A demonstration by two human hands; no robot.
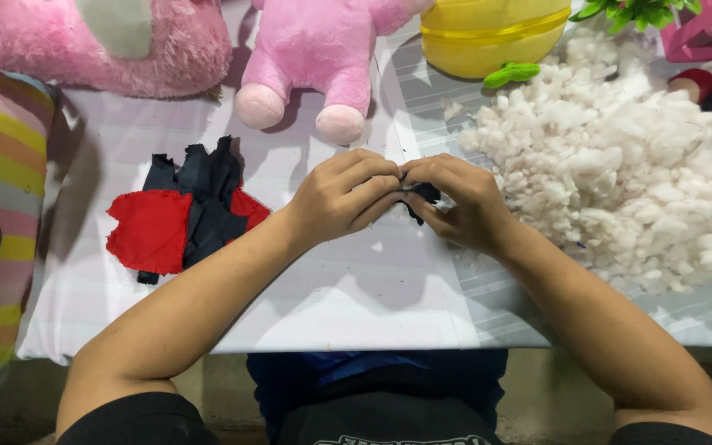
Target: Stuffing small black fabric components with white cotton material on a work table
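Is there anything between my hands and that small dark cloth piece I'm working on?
Nothing visible. The left hand and right hand both already pinch the dark cloth piece over the table; the stuffing pile lies beside them.

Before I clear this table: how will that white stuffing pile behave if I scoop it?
The white stuffing pile looks like loose, fluffy tufts, so it is probably very light and compressible. It will likely break apart rather than lift whole; stray bits already lie along its edges. Pushed, it should slide and scatter easily.

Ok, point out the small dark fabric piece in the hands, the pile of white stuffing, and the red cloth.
dark fabric piece (427, 194), head view, exposed edge between the fingers
pile of white stuffing (620, 173), head view, middle of the heap
red cloth (150, 231), head view, centre of the flat red piece
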